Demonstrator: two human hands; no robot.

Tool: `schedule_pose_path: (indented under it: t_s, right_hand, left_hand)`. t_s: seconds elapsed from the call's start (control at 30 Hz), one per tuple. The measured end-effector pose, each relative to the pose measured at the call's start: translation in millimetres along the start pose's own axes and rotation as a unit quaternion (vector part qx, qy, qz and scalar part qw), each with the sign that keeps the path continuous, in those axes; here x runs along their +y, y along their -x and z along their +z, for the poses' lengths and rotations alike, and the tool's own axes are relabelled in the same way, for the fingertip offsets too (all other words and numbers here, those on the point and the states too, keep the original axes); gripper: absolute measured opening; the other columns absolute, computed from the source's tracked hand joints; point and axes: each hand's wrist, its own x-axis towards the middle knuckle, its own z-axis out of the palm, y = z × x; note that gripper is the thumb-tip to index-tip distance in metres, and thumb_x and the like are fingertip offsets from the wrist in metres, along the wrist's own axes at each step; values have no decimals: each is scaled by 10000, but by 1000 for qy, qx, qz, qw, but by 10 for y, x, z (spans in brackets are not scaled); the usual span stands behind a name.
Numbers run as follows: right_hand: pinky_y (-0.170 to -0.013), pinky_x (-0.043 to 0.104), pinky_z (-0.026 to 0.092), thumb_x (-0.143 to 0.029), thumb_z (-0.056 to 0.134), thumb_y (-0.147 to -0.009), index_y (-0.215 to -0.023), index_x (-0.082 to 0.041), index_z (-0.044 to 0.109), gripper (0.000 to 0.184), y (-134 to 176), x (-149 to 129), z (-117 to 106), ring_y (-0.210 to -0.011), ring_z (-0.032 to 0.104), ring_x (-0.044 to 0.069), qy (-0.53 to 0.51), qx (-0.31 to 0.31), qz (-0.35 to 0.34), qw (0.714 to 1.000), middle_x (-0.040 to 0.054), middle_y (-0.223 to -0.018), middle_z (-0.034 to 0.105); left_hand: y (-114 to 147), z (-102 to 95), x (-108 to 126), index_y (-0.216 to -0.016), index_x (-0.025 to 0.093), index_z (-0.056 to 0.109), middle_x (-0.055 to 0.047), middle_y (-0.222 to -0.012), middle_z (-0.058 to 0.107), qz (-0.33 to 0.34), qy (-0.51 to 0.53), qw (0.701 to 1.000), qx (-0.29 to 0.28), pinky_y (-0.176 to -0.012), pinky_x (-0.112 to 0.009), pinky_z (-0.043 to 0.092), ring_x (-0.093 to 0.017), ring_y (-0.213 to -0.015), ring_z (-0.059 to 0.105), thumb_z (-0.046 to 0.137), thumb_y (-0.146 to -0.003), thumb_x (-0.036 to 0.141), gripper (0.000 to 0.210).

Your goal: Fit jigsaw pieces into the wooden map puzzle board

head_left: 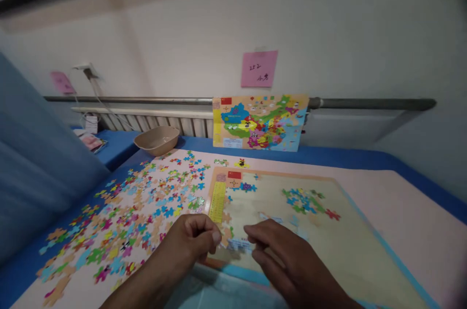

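Observation:
My left hand point(193, 238) is closed, thumb pressed against curled fingers, over the lower left border of the puzzle board point(350, 250). Whatever it may pinch is too hidden to make out. To its right, my right hand point(282, 258) hovers over the board's lower part, thumb and fingers apart with nothing visible between them. Joined pieces run along the board's left border, with a yellow strip point(218, 202) and a red flag point(234, 175). A blue and green cluster of pieces point(301, 200) lies on the board's right half, beside a red piece point(332, 214).
Many loose jigsaw pieces point(127, 221) spread over the pink sheet on the left. A beige basin point(157, 140) stands behind them. A printed map point(260, 124) hangs from the wall rail point(372, 104), below a pink note point(259, 69). A blue curtain point(40, 168) hangs at left.

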Motion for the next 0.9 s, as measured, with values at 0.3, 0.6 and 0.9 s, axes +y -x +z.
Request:
schedule_pose_path:
  t_s: [0.3,0.6,0.9]
  right_hand:
    - [-757,339,536,-241,457,-1175,-1224,-240,603,154,93,11,26,-914,691,233,9,-2,-3,1000,48,-1040,720]
    - [-827,385,502,-244,395,-1214,-1213,-199,595,204,69,35,39,-877,694,244,103,26,-84,991,70,-1009,742]
    - [-875,442,467,-185,479,-1157,-1123,-194,681,205,92,322,-206,-966,634,282,132,-37,-30,990,109,-1069,718]
  left_hand:
    - [58,319,-70,-636,193,682,-12,-572,593,7,5,1000,-7,-550,-267,330,-118,-523,436,772,-629,520,339]
    - [55,407,-177,-647,190,690,-15,-589,589,9,-6,1000,13,-562,-280,321,-123,-540,424,721,-640,527,339]
    - [192,270,-339,-798,240,708,-24,-772,693,235,-245,940,34,-647,-309,440,-191,-718,634,618,-944,338,198]
